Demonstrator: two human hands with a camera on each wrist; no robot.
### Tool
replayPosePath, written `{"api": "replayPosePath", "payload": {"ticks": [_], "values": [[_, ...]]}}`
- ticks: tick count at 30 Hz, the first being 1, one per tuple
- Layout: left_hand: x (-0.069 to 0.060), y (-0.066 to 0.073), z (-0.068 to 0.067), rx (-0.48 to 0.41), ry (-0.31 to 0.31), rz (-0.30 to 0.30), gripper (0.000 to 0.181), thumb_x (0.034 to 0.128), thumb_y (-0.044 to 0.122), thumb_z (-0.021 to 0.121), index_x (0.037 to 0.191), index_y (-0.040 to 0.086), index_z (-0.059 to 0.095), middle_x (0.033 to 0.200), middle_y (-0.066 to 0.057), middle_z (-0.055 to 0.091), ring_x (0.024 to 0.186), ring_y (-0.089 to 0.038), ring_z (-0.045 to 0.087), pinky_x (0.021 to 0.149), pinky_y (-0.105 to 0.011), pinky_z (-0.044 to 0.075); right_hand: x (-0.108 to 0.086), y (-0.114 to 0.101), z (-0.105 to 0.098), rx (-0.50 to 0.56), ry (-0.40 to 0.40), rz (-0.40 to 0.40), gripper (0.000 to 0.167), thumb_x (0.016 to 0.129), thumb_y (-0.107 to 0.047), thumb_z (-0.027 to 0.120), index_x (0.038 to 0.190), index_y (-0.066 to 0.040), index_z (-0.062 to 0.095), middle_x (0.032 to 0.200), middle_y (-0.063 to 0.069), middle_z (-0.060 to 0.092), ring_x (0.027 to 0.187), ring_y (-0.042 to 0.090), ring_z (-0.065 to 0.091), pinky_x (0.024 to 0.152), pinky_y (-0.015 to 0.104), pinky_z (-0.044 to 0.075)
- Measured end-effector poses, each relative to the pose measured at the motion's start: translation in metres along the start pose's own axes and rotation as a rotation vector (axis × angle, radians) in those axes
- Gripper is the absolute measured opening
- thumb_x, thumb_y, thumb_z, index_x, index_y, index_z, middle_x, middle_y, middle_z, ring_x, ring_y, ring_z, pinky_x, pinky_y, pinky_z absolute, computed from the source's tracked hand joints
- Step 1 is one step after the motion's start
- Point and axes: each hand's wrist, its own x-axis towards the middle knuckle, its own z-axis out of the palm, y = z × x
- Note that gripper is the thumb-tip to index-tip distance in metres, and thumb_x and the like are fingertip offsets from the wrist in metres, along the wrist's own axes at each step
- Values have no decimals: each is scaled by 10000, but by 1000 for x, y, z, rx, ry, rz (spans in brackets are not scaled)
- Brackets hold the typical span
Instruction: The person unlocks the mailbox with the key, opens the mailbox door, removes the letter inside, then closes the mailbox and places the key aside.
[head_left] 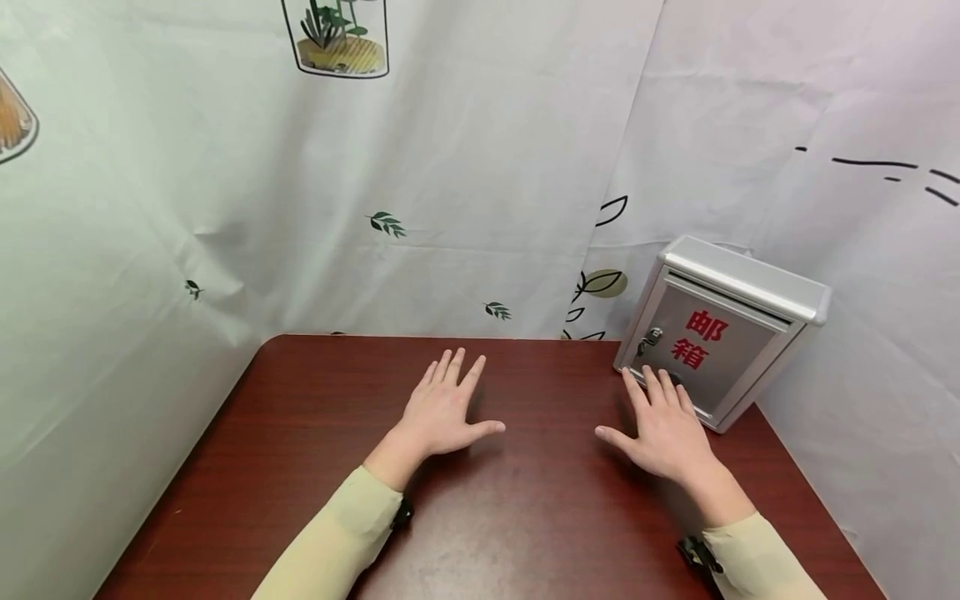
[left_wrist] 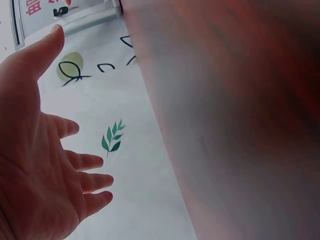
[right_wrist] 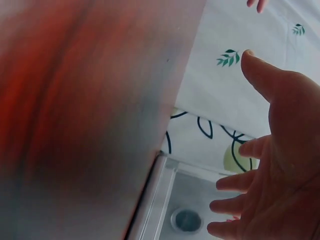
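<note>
A silver metal mailbox (head_left: 738,367) with red characters stands at the table's back right corner, tilted in the head view. A small lock with a key (head_left: 649,338) sits on the left side of its front door. My right hand (head_left: 667,433) is spread above the table just in front of the mailbox, holding nothing; its fingertips overlap the box's lower edge in the head view. My left hand (head_left: 442,412) hovers over the middle of the table, fingers straight and thumb out to the right, with nothing in it. The right wrist view shows a round recess (right_wrist: 186,220) low on the mailbox front.
The dark red wooden table (head_left: 315,433) has a rounded back left corner. White cloth (head_left: 480,167) printed with leaves and jars hangs behind it and along both sides. Black straps (head_left: 699,554) sit at both wrists.
</note>
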Motion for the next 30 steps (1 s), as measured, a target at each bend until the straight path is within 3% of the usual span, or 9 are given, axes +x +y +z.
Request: {"api": "replayPosePath", "payload": {"ticks": [10, 19, 30], "values": [[28, 19, 2, -103, -23, 36, 1108, 980, 778, 675, 1796, 167, 242, 1818, -229, 228, 1691, -422, 192, 1362, -544, 220, -17, 18, -7, 5, 7, 22, 1099, 952, -713, 762, 1713, -19, 379, 1697, 383, 344, 1569, 612, 273, 1256, 771, 241], [47, 29, 5, -111, -11, 61, 1129, 970, 850, 603, 1799, 179, 231, 1819, -180, 267, 1691, -346, 236, 1356, -500, 253, -31, 34, -11, -2, 55, 22, 1081, 950, -706, 774, 1688, -3, 413, 1653, 393, 384, 1532, 630, 304, 1211, 794, 279], [63, 43, 10, -106, 3, 129, 1105, 984, 826, 612, 1791, 159, 260, 1796, -176, 328, 1666, -326, 309, 1327, -503, 321, -43, 42, -13, 16, 96, 34, 1052, 941, -673, 805, 1684, -33, 425, 1643, 388, 397, 1543, 612, 301, 1154, 823, 330]]}}
